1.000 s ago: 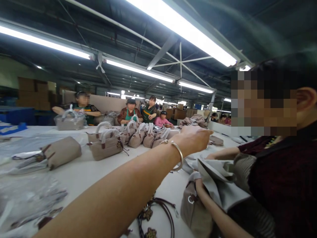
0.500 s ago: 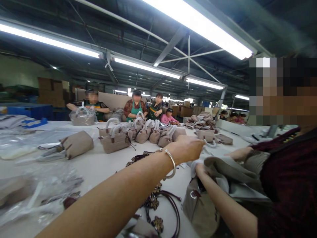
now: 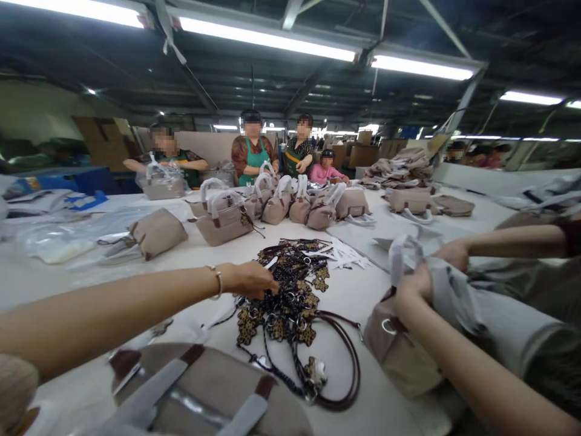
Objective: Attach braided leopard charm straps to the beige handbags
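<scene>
My left hand (image 3: 256, 280), with a silver bangle at the wrist, reaches in from the left to a pile of bag charms (image 3: 295, 284). Its fingers are curled down together at the pile's left edge; what they pinch is hidden. The charms have black braided cords, metal rings and leopard-patterned flower shapes. A brown strap (image 3: 356, 363) loops out at the pile's near side. Just below my arm lies a taupe handbag (image 3: 218, 378) with wrapped handles. My right hand is out of view.
At right, a co-worker's hands (image 3: 415, 284) grip another handbag (image 3: 384, 327) by its wrapped handle. White tags (image 3: 347, 254) lie behind the charms. Several handbags (image 3: 227, 221) stand farther back, with people beyond. Clear plastic bags (image 3: 59, 236) lie at left.
My left hand has drawn back from near the co-worker's hands at right and come down to the charm pile. The view has tilted downward, bringing the near handbag into sight.
</scene>
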`<state>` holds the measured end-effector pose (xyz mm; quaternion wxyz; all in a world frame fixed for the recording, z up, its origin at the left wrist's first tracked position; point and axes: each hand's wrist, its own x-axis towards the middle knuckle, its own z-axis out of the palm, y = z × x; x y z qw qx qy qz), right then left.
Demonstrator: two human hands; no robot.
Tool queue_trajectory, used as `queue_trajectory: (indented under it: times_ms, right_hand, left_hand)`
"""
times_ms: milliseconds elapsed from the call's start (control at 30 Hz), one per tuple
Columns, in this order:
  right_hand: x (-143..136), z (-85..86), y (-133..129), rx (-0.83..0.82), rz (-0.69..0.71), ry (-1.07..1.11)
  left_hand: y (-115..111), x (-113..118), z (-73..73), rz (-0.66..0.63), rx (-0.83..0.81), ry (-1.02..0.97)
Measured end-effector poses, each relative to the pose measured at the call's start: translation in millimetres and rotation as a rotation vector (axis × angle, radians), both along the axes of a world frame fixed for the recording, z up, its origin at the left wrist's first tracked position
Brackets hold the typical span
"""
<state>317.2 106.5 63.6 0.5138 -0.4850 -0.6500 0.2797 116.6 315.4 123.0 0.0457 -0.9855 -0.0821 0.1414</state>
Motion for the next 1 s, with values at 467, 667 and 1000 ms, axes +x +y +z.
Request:
queue_trajectory:
  times_ms: [467, 667, 1000]
  right_hand:
    - [149, -23.6, 27, -0.031, -0.070, 0.088]
    - [130, 4.5, 29, 0.050, -0.079, 0.028]
    - [95, -4.2, 26, 0.397, -0.252, -0.157]
  left_hand:
    - [0, 2, -96.4, -0.092, -0.092, -0.076]
    - [18, 5, -12.5, 0.282, -0.456, -0.405]
    - [-13, -6, 29.8, 0.554, -1.305, 0.080]
